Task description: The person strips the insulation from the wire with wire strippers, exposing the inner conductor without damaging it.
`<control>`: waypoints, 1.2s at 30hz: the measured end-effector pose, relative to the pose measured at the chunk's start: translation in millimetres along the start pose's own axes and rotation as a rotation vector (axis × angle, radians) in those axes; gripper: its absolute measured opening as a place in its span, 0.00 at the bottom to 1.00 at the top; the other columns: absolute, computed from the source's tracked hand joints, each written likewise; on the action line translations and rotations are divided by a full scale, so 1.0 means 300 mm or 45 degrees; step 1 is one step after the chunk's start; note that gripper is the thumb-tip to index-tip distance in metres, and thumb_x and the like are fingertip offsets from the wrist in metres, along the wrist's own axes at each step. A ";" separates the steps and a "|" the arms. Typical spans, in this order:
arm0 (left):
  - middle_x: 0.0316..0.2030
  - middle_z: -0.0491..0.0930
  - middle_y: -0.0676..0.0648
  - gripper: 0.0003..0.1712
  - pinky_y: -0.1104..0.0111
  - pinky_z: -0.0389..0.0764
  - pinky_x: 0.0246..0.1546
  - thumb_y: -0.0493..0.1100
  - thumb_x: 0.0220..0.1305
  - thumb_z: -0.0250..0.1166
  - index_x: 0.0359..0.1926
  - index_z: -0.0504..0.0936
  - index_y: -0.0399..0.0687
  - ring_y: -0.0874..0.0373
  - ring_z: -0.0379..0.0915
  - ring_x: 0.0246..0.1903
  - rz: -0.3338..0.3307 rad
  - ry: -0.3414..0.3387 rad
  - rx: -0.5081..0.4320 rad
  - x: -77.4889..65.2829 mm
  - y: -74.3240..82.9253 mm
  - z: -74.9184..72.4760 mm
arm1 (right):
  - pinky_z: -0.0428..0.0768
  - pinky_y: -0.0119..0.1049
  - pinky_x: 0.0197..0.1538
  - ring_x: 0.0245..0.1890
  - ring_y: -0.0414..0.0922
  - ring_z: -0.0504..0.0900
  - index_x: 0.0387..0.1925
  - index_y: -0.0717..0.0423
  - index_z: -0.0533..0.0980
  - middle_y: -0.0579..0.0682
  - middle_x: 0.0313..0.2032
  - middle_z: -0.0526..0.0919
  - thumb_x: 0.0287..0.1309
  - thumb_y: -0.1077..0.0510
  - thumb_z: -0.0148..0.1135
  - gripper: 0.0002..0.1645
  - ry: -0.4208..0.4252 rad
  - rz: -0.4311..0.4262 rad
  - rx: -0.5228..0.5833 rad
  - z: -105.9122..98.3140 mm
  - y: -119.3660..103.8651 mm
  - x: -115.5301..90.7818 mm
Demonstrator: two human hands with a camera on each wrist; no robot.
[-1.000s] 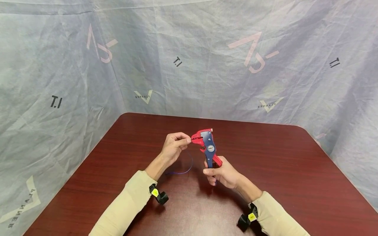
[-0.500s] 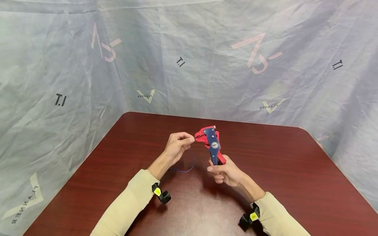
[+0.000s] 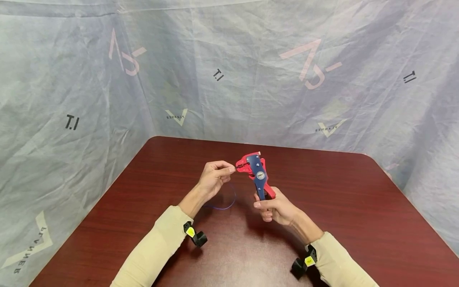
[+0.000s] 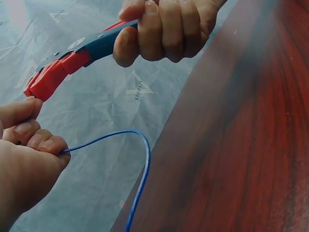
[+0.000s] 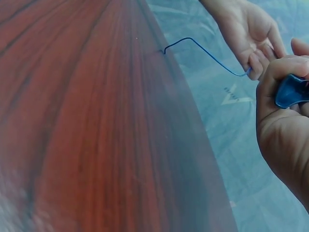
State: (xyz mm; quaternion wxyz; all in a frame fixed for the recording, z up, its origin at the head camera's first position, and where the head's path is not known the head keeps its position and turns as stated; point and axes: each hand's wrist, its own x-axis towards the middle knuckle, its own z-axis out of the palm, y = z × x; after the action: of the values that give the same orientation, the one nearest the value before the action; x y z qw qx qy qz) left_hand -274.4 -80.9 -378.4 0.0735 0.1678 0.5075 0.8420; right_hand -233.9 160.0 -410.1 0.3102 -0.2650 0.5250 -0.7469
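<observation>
My right hand (image 3: 277,206) grips the handles of a red and blue wire stripper (image 3: 256,171), held up with its red nose pointing left. Thin blue wire (image 4: 145,150) is pinched in my left hand (image 3: 214,177), whose thumb and fingertip sit right at the stripper's nose. From under the left fingers the wire loops out and hangs down in the left wrist view. The wire's end at the stripper's mouth is hidden by the fingertips. In the right wrist view, the blue handle end (image 5: 289,92) shows inside my right fist.
Both hands are above a dark red wooden table (image 3: 322,191). Grey printed cloth (image 3: 229,79) hangs behind it and along its sides. Black wrist cameras (image 3: 199,238) are strapped at both sleeves.
Over the past second the stripper has tilted, its handles swinging slightly right, and the right fingers have shifted on them. The left hand stays at the nose. The last half second shows hardly any movement.
</observation>
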 end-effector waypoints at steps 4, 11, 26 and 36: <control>0.20 0.78 0.55 0.25 0.74 0.59 0.25 0.23 0.66 0.54 0.23 0.88 0.50 0.63 0.54 0.18 -0.031 0.028 -0.063 0.007 0.002 -0.047 | 0.58 0.30 0.21 0.17 0.35 0.61 0.36 0.53 0.70 0.42 0.19 0.64 0.65 0.71 0.50 0.11 -0.033 -0.058 0.103 -0.018 -0.022 -0.016; 0.21 0.78 0.54 0.22 0.74 0.63 0.26 0.26 0.69 0.55 0.24 0.87 0.50 0.64 0.57 0.19 -0.152 0.075 -0.035 0.020 -0.013 -0.131 | 0.58 0.31 0.24 0.19 0.39 0.59 0.39 0.54 0.70 0.44 0.20 0.63 0.68 0.70 0.49 0.09 -0.058 -0.039 0.181 -0.066 -0.046 -0.069; 0.21 0.77 0.54 0.19 0.73 0.60 0.24 0.29 0.69 0.58 0.25 0.87 0.50 0.63 0.57 0.19 -0.220 0.164 0.068 0.044 -0.058 -0.146 | 0.82 0.34 0.39 0.30 0.40 0.81 0.46 0.57 0.73 0.47 0.29 0.81 0.69 0.73 0.38 0.18 -0.057 0.044 0.138 -0.115 -0.051 -0.075; 0.23 0.78 0.52 0.14 0.72 0.70 0.26 0.33 0.70 0.60 0.29 0.86 0.50 0.62 0.66 0.22 -0.313 0.196 0.291 0.041 -0.086 -0.162 | 0.86 0.48 0.52 0.41 0.47 0.89 0.55 0.64 0.70 0.52 0.40 0.89 0.71 0.72 0.43 0.16 0.065 0.067 0.002 -0.184 -0.085 -0.099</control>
State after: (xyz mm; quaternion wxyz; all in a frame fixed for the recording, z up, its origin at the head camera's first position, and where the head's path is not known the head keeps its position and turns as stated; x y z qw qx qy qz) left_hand -304.4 -105.4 -419.4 0.1174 0.0468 0.6206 0.7738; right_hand -258.8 222.7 -405.2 0.3165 -0.2318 0.5388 -0.7455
